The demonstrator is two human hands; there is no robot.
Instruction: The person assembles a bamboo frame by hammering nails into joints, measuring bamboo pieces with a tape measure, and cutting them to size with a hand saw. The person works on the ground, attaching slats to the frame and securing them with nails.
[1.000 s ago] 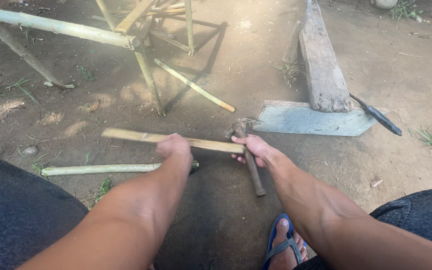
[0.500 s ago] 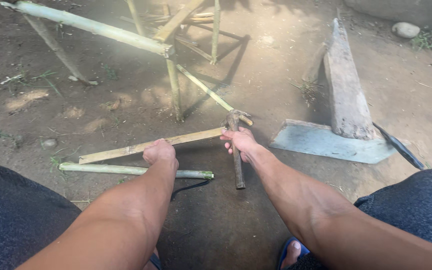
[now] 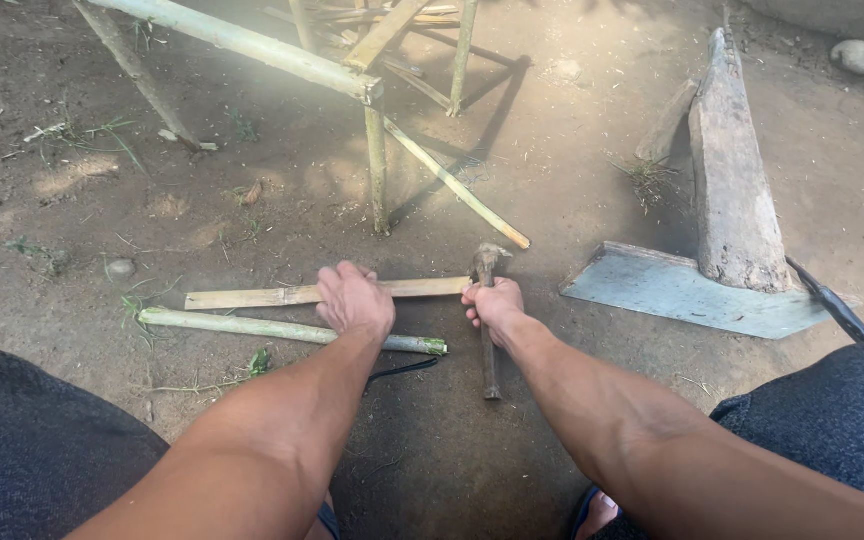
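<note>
Left hand [image 3: 354, 301] presses flat on the slat [image 3: 282, 296], fingers spread, pinning it to the dirt just above the pole [image 3: 252, 326]. Right hand [image 3: 493, 303] I see curled around the hammer [image 3: 488, 320] high on the handle, its head touching the slat's end.

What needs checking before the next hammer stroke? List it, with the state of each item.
1. Left hand pressing down the split bamboo slat: ok.
2. Right hand closed around the hammer handle: ok.
3. Hammer head at the slat's right end: ok.
4. Left-hand fingers away from the hammer head: ok.
5. Nail at the slat's end: cannot tell.
6. Green bamboo pole lying apart from the slat: ok.
</note>
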